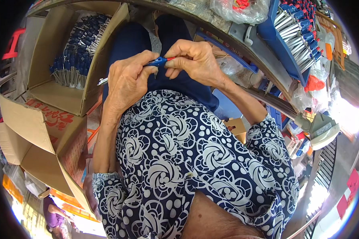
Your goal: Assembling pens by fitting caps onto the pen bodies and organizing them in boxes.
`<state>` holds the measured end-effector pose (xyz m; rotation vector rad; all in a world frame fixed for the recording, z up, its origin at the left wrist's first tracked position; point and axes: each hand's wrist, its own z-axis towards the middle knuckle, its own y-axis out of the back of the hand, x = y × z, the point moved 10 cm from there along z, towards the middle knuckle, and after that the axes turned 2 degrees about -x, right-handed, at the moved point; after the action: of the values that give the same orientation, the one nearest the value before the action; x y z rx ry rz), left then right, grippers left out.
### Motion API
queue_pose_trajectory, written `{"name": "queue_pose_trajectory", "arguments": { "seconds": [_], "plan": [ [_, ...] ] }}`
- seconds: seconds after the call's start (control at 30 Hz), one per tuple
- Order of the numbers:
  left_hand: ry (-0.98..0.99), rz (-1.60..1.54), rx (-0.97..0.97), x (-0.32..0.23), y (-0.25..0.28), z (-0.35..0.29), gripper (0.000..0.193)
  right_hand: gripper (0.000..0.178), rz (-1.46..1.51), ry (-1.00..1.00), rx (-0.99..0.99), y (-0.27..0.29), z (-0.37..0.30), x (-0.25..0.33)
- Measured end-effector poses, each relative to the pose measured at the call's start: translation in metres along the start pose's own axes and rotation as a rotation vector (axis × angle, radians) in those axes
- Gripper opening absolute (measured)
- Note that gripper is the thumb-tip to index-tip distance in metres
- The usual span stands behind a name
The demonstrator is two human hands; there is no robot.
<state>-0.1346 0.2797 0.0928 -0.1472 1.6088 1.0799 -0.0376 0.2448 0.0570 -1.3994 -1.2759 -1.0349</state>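
Above my lap, my left hand is closed around a slim stick-shaped item with a blue body. Its silver end pokes out past the left hand; its exact kind is unclear. My right hand pinches a small red piece at the blue body's right end. The two look in contact there, though fingertips partly cover the join. To the left, an open cardboard box holds many similar blue-and-silver sticks.
At the upper right, a blue tray on the worktable is filled with silver sticks with blue and red ends. A clear plastic bag containing red pieces lies beside it. Another open carton stands at lower left. A person is beyond it.
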Motion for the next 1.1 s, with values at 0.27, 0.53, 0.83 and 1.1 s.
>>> {"name": "queue_pose_trajectory", "arguments": {
  "seconds": [0.27, 0.53, 0.83, 1.1],
  "plan": [
    [-0.010, -0.058, -0.084, 0.001, -0.001, 0.000, 0.017, 0.003, -0.001, -0.033, 0.013, 0.001, 0.000, -0.004],
    [0.121, -0.095, -0.211, 0.016, 0.051, -0.004, 0.019, 0.027, 0.103, -0.079, 0.058, 0.001, 0.018, -0.021],
    [0.225, -0.219, -0.523, -0.029, 0.146, -0.068, 0.024, 0.024, -0.228, -0.224, -0.085, 0.032, 0.017, -0.152],
    [0.317, -0.216, -1.042, -0.057, 0.298, -0.181, 0.023, 0.020, -0.235, -0.264, 0.044, 0.029, 0.021, -0.146]
  ]
}}
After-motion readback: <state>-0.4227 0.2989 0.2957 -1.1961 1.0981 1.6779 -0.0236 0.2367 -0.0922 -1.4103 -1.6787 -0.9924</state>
